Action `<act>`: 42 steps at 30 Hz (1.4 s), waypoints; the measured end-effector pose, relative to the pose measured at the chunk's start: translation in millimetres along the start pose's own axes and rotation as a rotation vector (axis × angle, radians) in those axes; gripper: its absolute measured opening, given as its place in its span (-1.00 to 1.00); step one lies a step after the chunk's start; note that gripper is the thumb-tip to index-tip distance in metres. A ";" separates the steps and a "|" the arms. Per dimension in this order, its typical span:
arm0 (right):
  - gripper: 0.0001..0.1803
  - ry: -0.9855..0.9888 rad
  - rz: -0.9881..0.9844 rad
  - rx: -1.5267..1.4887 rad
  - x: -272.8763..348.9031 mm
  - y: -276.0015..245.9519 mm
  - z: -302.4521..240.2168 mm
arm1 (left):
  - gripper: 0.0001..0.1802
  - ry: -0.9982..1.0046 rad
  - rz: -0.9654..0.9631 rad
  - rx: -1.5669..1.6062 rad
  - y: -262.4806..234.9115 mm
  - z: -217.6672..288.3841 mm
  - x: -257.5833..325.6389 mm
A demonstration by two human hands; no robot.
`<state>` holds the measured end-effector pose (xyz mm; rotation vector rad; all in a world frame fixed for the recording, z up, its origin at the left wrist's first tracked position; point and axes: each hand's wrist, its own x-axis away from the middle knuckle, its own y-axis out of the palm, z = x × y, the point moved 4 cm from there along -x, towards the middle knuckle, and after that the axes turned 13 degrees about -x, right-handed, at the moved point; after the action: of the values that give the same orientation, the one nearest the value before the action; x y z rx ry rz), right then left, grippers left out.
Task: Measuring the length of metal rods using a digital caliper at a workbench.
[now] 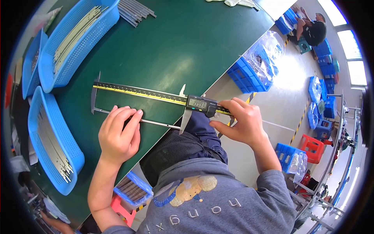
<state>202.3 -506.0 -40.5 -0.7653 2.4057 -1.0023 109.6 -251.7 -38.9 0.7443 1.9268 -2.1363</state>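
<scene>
A digital caliper with a yellow-striped scale and a small display lies across the green table's edge, its jaws set wide apart. Between the jaws runs a thin metal rod, one end at the left jaw and the other at the sliding jaw. My left hand pinches the rod near its middle, fingers closed. My right hand grips the caliper at its slider end, thumb below and fingers above the beam.
Blue perforated baskets of thin rods stand at the left of the green table. More rods lie at the back. Blue crates stand on the floor to the right. A person sits far off at the upper right.
</scene>
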 end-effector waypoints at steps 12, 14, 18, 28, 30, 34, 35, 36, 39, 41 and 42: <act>-0.68 -0.020 -0.020 0.001 0.1 4.4 1.3 | -0.83 -0.021 0.041 -0.066 -2.3 4.8 -0.8; -0.69 0.003 -0.003 -0.028 4.0 2.2 3.1 | -0.83 0.010 0.037 -0.055 5.0 5.5 1.7; -0.69 -0.008 0.000 -0.060 6.2 -1.0 3.9 | -0.84 -0.006 0.061 -0.014 6.7 8.2 -1.4; -0.68 0.027 -0.013 -0.039 5.2 -3.5 1.8 | -0.77 -0.042 0.076 0.031 4.5 7.4 -2.1; -0.68 0.029 -0.008 -0.038 2.2 -2.3 1.1 | -0.74 -0.067 0.035 -0.001 1.3 4.8 -1.0; -0.69 0.013 -0.025 -0.072 2.5 -0.2 2.3 | -0.75 -0.050 0.088 0.009 3.0 2.4 -1.3; -0.70 0.005 -0.032 -0.068 2.8 0.7 2.9 | -0.76 -0.048 0.083 0.006 3.3 2.1 -1.2; -0.70 0.002 -0.028 -0.069 3.0 1.1 3.4 | -0.76 -0.047 0.077 0.001 4.1 1.7 -1.3; -0.71 -0.003 -0.039 -0.046 3.6 -0.4 4.9 | -0.80 -0.029 0.097 -0.020 5.5 2.1 -1.2; -0.70 -0.007 -0.033 -0.051 3.0 0.1 5.8 | -0.81 -0.031 0.100 -0.020 4.3 3.0 -1.1; -0.70 -0.015 -0.030 -0.057 2.9 0.2 6.2 | -0.81 -0.037 0.104 -0.024 3.6 3.2 -1.2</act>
<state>203.5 -510.8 -45.2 -0.8279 2.4259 -0.9389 111.4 -255.5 -41.4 0.7771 1.8499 -2.0481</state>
